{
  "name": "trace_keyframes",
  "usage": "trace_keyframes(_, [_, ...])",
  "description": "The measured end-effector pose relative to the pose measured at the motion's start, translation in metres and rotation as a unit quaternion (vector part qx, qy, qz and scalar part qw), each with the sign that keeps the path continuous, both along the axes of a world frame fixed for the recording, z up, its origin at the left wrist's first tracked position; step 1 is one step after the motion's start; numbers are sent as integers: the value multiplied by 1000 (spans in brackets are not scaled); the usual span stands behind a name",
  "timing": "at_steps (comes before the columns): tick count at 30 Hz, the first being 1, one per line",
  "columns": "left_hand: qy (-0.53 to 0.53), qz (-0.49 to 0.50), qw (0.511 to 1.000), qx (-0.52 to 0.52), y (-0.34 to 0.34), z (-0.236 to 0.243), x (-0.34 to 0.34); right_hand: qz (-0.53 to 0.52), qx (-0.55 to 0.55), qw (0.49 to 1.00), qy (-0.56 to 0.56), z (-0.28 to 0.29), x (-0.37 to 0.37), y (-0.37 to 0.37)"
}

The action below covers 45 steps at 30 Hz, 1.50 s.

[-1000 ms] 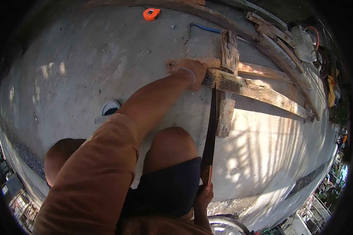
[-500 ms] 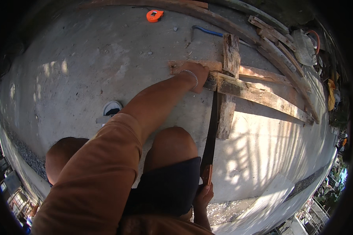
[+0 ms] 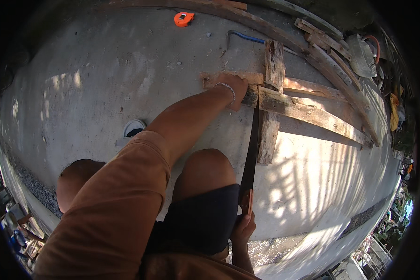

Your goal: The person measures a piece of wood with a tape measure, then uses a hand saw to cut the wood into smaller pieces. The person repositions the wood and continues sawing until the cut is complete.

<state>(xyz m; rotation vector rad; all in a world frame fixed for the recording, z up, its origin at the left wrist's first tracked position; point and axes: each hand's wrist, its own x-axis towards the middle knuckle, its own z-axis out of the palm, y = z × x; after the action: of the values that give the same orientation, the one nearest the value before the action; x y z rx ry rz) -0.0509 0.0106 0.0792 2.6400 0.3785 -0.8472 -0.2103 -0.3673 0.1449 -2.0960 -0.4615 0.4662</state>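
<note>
My left hand (image 3: pixel 233 88) is closed over the left end of a weathered wooden board (image 3: pixel 312 115), its fingers wrapped round the wood. With my right hand (image 3: pixel 243 229) I grip the wooden handle of a handsaw (image 3: pixel 251 156). Its dark blade runs away from me, and the far end meets the board just right of my left hand, where a narrow cut line shows. Under the board a rough wooden block (image 3: pixel 268 142) lies crosswise. Another plank (image 3: pixel 312 87) lies just beyond, passing behind my left hand.
On the concrete floor (image 3: pixel 112 60) are an orange tape measure (image 3: pixel 184 19) and a blue pry bar (image 3: pixel 247 36). Long timbers (image 3: pixel 331 74) and scrap wood curve along the far right, beside a pale sack-like object (image 3: pixel 362 58). My knee (image 3: pixel 205 172) is close left of the saw.
The saw and my right hand have shifted slightly away from me along the blade's line. My left hand and the board look unmoved.
</note>
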Motion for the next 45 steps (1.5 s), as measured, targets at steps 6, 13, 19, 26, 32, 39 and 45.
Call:
trace_keyframes(6, [-31, 14, 999, 3, -2, -2, -2, -34, 14, 997, -64, -119, 122, 102])
trace_keyframes(13, [-21, 2, 1000, 4, 2, -2, -2, 9, -13, 999, -35, 15, -3, 12])
trace_keyframes(19, [-24, 4, 1000, 3, -4, -5, -2, -3, -5, 999, -54, -83, 97, 88])
trace_keyframes(26, [-30, 7, 1000, 7, 4, 3, -2, -3, 14, 1000, 6, -21, 31, 44])
trace_keyframes(32, [-11, 10, 1000, -1, -2, -1, 0, -53, -78, 993, 77, -13, 86, 96])
trace_keyframes(39, [8, 7, 1000, -4, 0, 3, -2, -54, 8, 996, 67, -58, 88, 90])
trace_keyframes(45, [-4, -3, 1000, -6, 0, -5, 0, -37, -137, 984, 107, 27, 25, 23])
